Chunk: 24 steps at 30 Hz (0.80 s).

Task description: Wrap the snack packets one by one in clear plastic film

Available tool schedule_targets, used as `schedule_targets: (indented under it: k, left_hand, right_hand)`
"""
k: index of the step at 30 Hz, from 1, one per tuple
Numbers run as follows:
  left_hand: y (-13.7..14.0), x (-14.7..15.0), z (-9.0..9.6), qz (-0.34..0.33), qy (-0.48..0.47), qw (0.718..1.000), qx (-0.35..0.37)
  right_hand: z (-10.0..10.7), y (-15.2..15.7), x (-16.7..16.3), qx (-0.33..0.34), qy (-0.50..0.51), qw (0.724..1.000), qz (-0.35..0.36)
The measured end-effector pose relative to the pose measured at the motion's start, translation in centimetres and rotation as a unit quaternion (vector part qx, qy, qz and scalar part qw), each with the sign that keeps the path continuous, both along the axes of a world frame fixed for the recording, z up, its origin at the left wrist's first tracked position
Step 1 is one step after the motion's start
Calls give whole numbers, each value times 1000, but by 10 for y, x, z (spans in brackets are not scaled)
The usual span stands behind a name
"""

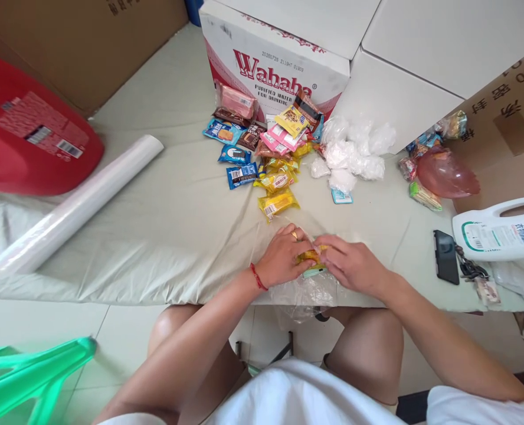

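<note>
Near the front edge of the covered table, my left hand [284, 257] and my right hand [353, 262] meet over a small bundle of wrapped snacks [310, 256]. A yellow wrapper and a pale green one show between the fingers. Clear plastic film [306, 292] lies under and around the bundle and hangs over the table edge. The fingers of both hands are closed, pinching the film around the snacks. Beyond my hands lies a pile of wrapped snacks [277, 203] in yellow, blue, pink and brown packets. Beside it sit several white film-wrapped bundles [344, 156].
A roll of plastic film [80, 200] and a red jug [32, 130] are at left. A Wahaha carton [275, 65] stands behind the snacks. At right are a pink bowl-like thing [448, 171], a phone [446, 257], keys [472, 268] and a white detergent bottle [501, 230].
</note>
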<state>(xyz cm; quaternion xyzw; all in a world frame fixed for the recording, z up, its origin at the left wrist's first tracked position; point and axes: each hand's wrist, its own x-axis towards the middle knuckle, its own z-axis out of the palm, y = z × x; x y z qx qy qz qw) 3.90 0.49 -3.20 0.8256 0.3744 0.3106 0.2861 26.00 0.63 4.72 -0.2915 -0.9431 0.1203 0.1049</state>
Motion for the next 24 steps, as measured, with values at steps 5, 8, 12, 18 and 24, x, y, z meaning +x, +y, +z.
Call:
schedule_targets:
  k: [5, 8, 12, 18, 24]
  left_hand:
    - [-6, -11, 0, 31, -25, 999, 22]
    - [-7, -19, 1, 140, -77, 986, 50]
    - [-6, -24, -3, 267, -147, 952, 38]
    - [-3, -24, -3, 195, -257, 932, -168]
    - [5, -44, 20, 122, -202, 956, -174]
  right_hand:
    - [-31, -23, 13, -49, 38, 998, -11]
    - [-42, -23, 16, -56, 85, 994, -47]
    - [-48, -25, 16, -51, 119, 988, -79]
    - [-51, -20, 10, -45, 123, 986, -105]
    - [-50, -12, 4, -60, 119, 980, -145]
